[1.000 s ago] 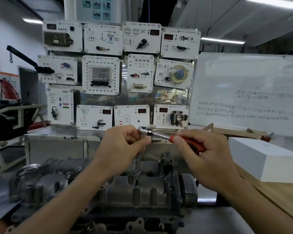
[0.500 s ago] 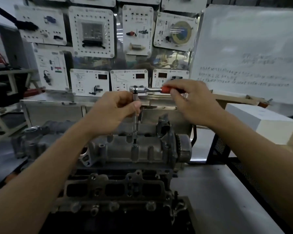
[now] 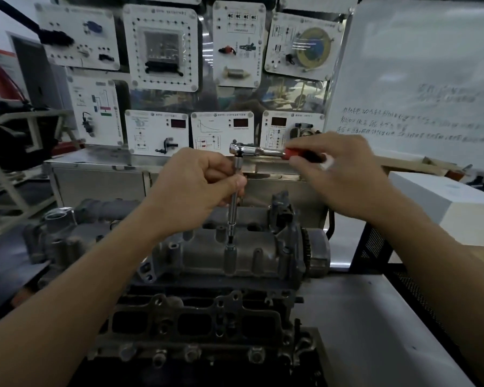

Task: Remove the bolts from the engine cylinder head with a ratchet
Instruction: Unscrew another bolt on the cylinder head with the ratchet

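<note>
My left hand (image 3: pixel 196 188) curls its fingers (image 3: pixel 221 174) round the upright extension bar (image 3: pixel 233 203), just under the head of the ratchet (image 3: pixel 259 150). My right hand (image 3: pixel 344 174) pinches its red handle, held level. The bar's lower end meets a boss atop the cylinder head (image 3: pixel 207 252), which stands on the bench (image 3: pixel 375 317).

Dim foreground, bright background, edges warped

Right of the engine (image 3: pixel 207 255), the bare grey surface (image 3: pixel 375 317) leaves open room to pass. Above the engine the upright ratchet (image 3: pixel 232 210) stands in the way. Behind the engine, a metal cabinet (image 3: pixel 101 180) and panel board (image 3: pixel 162 48) close the back. Farther right of the engine, a mesh frame (image 3: pixel 375 244) and white box (image 3: pixel 444 205) hem the surface.
</note>
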Motion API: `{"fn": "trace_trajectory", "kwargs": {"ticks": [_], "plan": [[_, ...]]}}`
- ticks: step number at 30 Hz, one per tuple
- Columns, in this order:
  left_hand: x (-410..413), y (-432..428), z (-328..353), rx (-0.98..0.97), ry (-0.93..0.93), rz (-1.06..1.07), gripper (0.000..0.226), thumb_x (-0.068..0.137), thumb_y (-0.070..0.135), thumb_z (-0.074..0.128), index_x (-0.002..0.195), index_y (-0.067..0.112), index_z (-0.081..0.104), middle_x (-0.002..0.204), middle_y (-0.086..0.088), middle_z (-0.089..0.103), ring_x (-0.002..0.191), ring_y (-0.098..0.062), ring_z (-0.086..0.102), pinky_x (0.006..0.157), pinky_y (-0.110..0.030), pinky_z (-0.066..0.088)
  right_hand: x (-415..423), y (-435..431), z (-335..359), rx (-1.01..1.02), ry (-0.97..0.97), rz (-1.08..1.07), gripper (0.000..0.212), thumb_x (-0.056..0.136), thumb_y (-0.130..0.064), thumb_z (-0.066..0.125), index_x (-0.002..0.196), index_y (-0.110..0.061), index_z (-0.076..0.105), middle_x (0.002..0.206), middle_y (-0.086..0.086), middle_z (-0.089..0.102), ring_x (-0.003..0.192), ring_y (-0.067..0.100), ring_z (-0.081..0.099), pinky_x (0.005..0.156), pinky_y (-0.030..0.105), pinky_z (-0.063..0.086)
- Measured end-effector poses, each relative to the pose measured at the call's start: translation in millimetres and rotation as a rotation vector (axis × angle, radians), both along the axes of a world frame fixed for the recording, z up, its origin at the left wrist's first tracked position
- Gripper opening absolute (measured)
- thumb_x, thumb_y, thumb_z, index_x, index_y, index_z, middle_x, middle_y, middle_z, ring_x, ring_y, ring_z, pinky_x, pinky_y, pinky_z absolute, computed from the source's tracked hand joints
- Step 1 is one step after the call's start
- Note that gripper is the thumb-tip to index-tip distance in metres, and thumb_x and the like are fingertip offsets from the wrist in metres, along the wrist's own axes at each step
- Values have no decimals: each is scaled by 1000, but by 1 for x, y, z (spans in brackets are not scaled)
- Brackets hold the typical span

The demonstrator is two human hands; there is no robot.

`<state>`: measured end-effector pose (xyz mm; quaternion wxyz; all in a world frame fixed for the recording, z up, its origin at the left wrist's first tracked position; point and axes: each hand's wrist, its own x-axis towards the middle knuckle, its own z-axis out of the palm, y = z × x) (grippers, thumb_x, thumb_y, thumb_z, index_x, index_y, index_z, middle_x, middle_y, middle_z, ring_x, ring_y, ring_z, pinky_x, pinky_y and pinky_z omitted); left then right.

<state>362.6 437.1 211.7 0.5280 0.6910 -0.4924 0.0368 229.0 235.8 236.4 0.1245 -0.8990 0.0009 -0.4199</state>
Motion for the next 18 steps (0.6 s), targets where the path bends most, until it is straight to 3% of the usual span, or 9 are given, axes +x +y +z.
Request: {"fn": "trace_trajectory", "kwargs": {"ticks": [2, 5, 8, 11, 14, 18], "plan": [[-5, -6, -5, -65, -52, 134, 6, 88, 24, 77, 85, 21, 72, 71, 6, 76, 65, -4, 72, 61, -17, 58, -30, 11, -5, 166, -95, 96, 21, 87, -31, 77, 107, -34, 73, 95, -27, 72, 93, -10, 65, 79, 3, 46], [-15, -18, -12, -143, -115, 264, 18, 84, 29, 81, 75, 32, 66, 66, 11, 70, 65, 0, 67, 58, -10, 51, -46, 37, -25, 292, -272, 148, 22, 83, -31, 80, 104, -32, 73, 96, -19, 74, 92, 3, 70, 76, 11, 52], [-19, -24, -24, -258, -29, 230, 17, 86, 26, 78, 75, 32, 67, 71, 16, 71, 64, -2, 67, 60, -13, 53, -35, 65, -50, 541, -486, 208, 21, 83, -21, 80, 102, -27, 72, 91, -12, 73, 87, 10, 72, 76, 21, 58], [-16, -28, -34, -307, 32, 123, 9, 92, 26, 72, 83, 30, 71, 74, 7, 72, 68, -11, 70, 67, -23, 59, -15, 68, -57, 997, -640, 327, 28, 77, -29, 78, 103, -26, 69, 90, -3, 75, 77, 12, 71, 68, 21, 57], [-6, -30, -36, -302, 192, -111, 14, 91, 31, 63, 93, 22, 73, 73, -1, 71, 66, -14, 69, 64, -25, 59, 9, 52, -55, 1405, -605, 459, 33, 75, -27, 76, 106, -20, 66, 86, -3, 74, 67, 8, 64, 57, 18, 49], [12, -33, -43, -259, 360, -352, 25, 95, 35, 57, 104, 23, 77, 74, -1, 65, 61, -17, 61, 61, -26, 54, 34, 22, -50, 1610, -338, 480, 14, 86, -23, 73, 95, -18, 63, 84, -3, 75, 51, 4, 52, 43, 14, 41]]}}
